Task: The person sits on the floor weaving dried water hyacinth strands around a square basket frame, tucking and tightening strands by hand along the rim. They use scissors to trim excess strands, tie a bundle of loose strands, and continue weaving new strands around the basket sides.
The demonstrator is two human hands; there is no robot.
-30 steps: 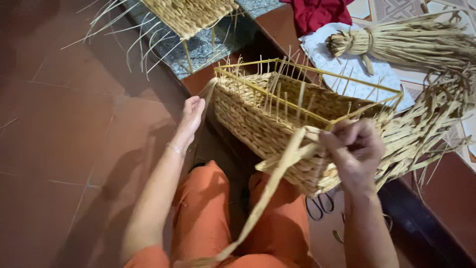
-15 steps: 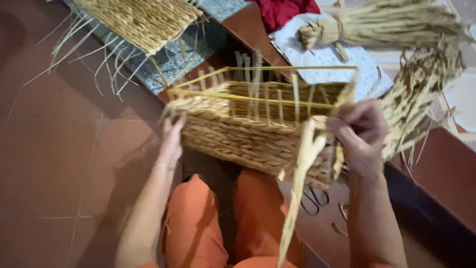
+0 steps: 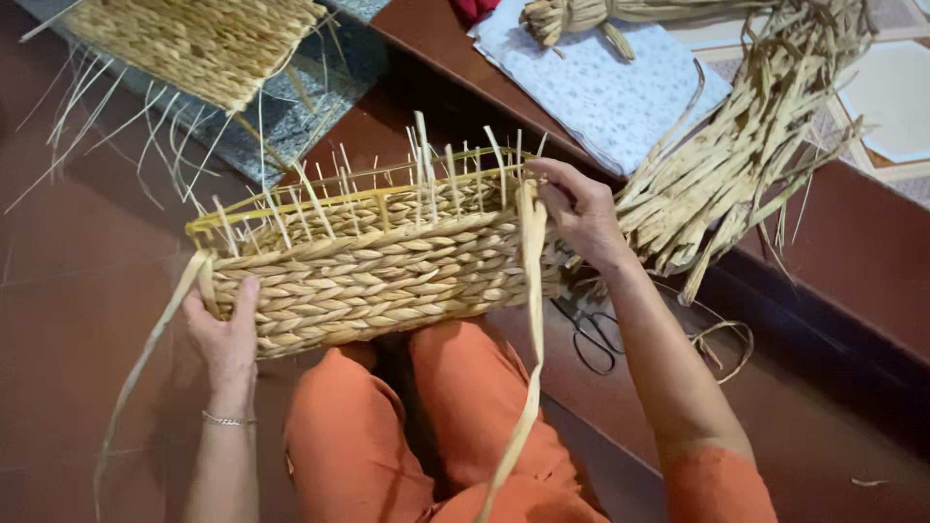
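1. Basket [image 3: 378, 266] of woven straw, half finished, rests across the person's knees over the red tiled floor [image 3: 68, 291], its long woven side facing the camera and thin upright stakes standing out of its yellow-framed rim.
2. Left hand [image 3: 228, 334] clasps the basket's left end, thumb pressed against the weave and fingers wrapped behind the corner; a thin bracelet sits on the wrist.
3. Right hand [image 3: 581, 208] is closed at the basket's upper right corner, fingers pinching the top of a long flat straw strand [image 3: 531, 320] where it meets the rim.
4. That strand hangs straight down from the corner, past the woven side and over the orange trousers [image 3: 417, 436] toward the bottom edge of the view.
5. Another loose strand trails from the basket's left end down across the floor.
6. Scissors [image 3: 591, 334] lie on the floor just beside the right forearm, under the basket's right end.
7. Heap of loose straw [image 3: 746, 155] lies to the right, spilling over the edge of a raised step, with a pale patterned cloth [image 3: 601, 92] beside it.
8. Second woven piece [image 3: 194, 44] sits on a grey slab at the upper left, well apart from the hands.
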